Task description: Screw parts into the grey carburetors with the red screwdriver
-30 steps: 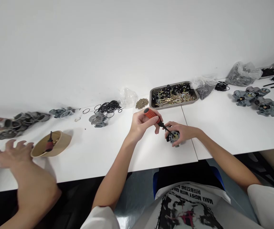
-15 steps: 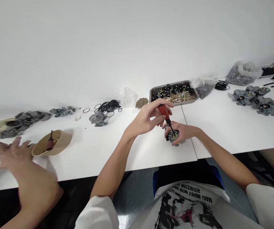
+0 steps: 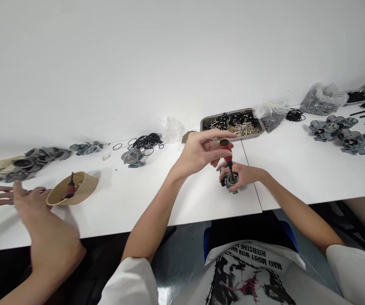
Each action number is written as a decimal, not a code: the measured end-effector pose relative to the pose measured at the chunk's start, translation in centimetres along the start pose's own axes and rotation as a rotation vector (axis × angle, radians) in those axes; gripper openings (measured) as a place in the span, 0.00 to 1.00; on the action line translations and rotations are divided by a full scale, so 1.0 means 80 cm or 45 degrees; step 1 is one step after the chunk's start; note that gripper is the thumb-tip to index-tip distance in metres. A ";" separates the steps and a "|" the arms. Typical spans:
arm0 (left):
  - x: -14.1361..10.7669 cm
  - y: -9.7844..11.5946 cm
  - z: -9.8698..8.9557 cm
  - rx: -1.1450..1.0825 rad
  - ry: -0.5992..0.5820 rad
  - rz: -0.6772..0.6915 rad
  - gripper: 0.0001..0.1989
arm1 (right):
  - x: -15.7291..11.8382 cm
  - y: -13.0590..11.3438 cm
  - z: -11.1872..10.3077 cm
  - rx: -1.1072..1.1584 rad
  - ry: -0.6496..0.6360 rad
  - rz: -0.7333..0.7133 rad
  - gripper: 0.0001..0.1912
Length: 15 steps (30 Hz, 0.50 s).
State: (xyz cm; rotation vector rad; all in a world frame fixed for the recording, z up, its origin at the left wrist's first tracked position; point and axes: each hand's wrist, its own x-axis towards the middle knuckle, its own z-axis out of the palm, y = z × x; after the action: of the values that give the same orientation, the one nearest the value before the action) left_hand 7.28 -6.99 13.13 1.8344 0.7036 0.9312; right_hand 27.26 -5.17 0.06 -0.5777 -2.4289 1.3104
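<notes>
My left hand (image 3: 198, 151) is closed on the red handle of a screwdriver (image 3: 226, 151), thumb and fingers around it while the index finger stretches out past the handle's top. The black shaft points down, almost upright, with its tip in the round opening of a small grey carburetor (image 3: 234, 189). Pressed to the white table, that carburetor is gripped by my right hand (image 3: 244, 174), with fingers over its far side and the thumb along the near side. Part of its body is hidden under those fingers.
Behind my hands stands a metal tray (image 3: 205, 123) of screws and black parts. Several carburetors (image 3: 354, 142) sit at right. To the left are black rubber rings (image 3: 147, 142), another carburetor (image 3: 132, 156) and a tan bowl (image 3: 87, 188) holding a screwdriver, beside a co-worker's hands (image 3: 33, 203).
The screwdriver has swung from leaning left to nearly upright, its handle shifting right with my left hand. My right hand stays on the carburetor. The co-worker's hands have moved.
</notes>
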 end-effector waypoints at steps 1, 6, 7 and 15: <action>0.001 -0.001 0.000 -0.014 -0.001 -0.018 0.13 | 0.000 0.000 0.000 -0.001 0.005 0.001 0.18; 0.003 -0.003 0.000 -0.024 -0.066 0.001 0.09 | 0.000 0.003 0.001 0.006 0.008 -0.043 0.18; 0.003 -0.003 0.001 -0.026 -0.025 0.007 0.11 | 0.000 0.004 0.000 0.007 0.010 -0.041 0.18; 0.000 0.005 0.000 -0.014 -0.134 0.025 0.10 | 0.001 0.002 0.000 0.005 -0.022 -0.005 0.18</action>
State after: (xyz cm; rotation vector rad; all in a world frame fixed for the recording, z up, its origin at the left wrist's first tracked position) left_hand 7.35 -7.13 13.48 1.8687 0.6154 0.8431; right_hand 27.24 -5.09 -0.09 -0.5625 -2.4390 1.3237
